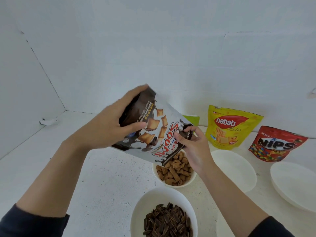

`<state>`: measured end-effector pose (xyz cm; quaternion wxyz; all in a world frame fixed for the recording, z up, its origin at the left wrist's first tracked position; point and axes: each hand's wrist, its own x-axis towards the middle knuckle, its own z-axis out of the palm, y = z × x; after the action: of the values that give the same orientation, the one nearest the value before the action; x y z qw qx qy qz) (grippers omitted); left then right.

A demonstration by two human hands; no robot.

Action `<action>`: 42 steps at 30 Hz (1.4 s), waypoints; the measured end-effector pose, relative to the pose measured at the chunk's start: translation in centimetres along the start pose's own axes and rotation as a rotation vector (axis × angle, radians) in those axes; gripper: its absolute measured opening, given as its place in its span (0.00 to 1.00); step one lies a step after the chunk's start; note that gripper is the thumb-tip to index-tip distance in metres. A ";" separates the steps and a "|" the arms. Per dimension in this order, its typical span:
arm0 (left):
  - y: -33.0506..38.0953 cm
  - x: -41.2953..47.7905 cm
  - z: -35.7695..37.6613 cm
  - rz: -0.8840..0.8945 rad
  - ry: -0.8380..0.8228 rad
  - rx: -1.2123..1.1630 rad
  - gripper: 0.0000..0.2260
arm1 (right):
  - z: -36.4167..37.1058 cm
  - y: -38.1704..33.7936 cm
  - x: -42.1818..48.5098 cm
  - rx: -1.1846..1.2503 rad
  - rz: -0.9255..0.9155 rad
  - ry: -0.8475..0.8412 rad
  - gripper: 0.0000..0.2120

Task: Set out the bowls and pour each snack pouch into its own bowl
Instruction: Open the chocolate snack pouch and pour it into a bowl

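Note:
My left hand (111,124) grips the bottom end of a white and brown pillow-snack pouch (159,132), which is tipped mouth-down. My right hand (191,142) pinches the pouch near its open mouth. Directly under the mouth stands a white bowl (158,175) heaped with brown pillow snacks (176,170). Closer to me, another white bowl (150,200) holds dark striped seeds (168,221). To the right sit an empty white bowl (234,170) and a second empty white bowl (294,183). A yellow Nabati pouch (230,127) and a red Nips pouch (277,144) stand upright against the wall.
A green pouch (193,119) shows partly behind the tipped pouch. The white speckled counter (111,177) runs into a corner of white walls at the left and back. Both sleeves are dark.

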<state>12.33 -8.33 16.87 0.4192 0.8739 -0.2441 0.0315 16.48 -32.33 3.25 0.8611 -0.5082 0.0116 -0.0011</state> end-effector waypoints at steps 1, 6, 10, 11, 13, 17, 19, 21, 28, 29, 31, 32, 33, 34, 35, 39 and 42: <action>-0.2 -0.1 0.4 -0.009 -0.013 0.005 0.33 | -0.2 0.3 -0.1 0.012 0.020 0.001 0.16; 0.7 -0.2 0.3 0.073 0.136 -0.092 0.29 | 0.9 -1.2 -0.4 0.039 -0.037 -0.039 0.16; 1.2 -0.1 -0.4 0.095 0.257 -0.105 0.27 | 1.5 -2.5 -0.5 0.118 -0.077 -0.067 0.12; 1.0 -0.1 -0.3 0.077 0.242 -0.111 0.27 | 1.3 -2.3 -0.5 0.106 -0.057 -0.050 0.12; 0.3 -0.1 0.4 0.013 0.170 -0.108 0.27 | 0.8 -1.4 -0.6 0.058 0.033 0.013 0.13; -1.0 -0.1 1.9 -0.046 0.093 0.040 0.27 | 0.2 0.0 -0.8 0.022 0.196 0.122 0.14; -0.7 0.1 1.6 -0.017 0.131 0.025 0.26 | 0.3 -0.3 -0.6 0.060 0.159 0.103 0.13; 0.0 0.2 0.8 0.024 0.195 -0.040 0.26 | 0.6 -1.3 -0.4 0.115 0.096 0.046 0.13; -0.3 -0.3 0.5 0.039 0.218 -0.076 0.23 | 0.0 -1.7 -0.3 0.146 0.093 -0.064 0.13; -0.6 -0.5 1.0 0.024 0.178 -0.061 0.22 | -0.3 -1.3 -0.5 0.138 0.119 -0.044 0.13; -1.1 -0.8 1.9 0.001 0.140 -0.048 0.20 | -0.6 -0.7 -0.6 0.116 0.145 -0.004 0.14; -1.1 -0.8 2.1 -0.001 0.149 -0.046 0.19 | -0.7 -0.8 -0.6 0.115 0.144 0.004 0.14; -1.1 -0.7 2.1 0.003 0.174 -0.044 0.18 | -0.6 -1.0 -0.6 0.120 0.132 0.005 0.14; -1.1 -0.6 2.1 0.009 0.207 -0.043 0.17 | -0.4 -1.5 -0.6 0.119 0.113 0.004 0.14; -1.0 -0.6 2.0 0.015 0.246 -0.045 0.16 | -0.2 -2.1 -0.6 0.107 0.087 0.002 0.14; -1.5 -1.1 2.8 -0.014 0.489 -0.068 0.12 | 1.2 -3.6 -1.2 -0.106 -0.099 0.046 0.25; -1.7 -1.7 4.7 -0.063 0.728 -0.173 0.11 | 2.3 -3.1 -2.0 -0.303 -0.171 0.190 0.33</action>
<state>10.87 -10.26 12.12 0.5517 0.7737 -0.0539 0.3067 14.60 -31.79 7.12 0.7664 -0.6290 0.0497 -0.1206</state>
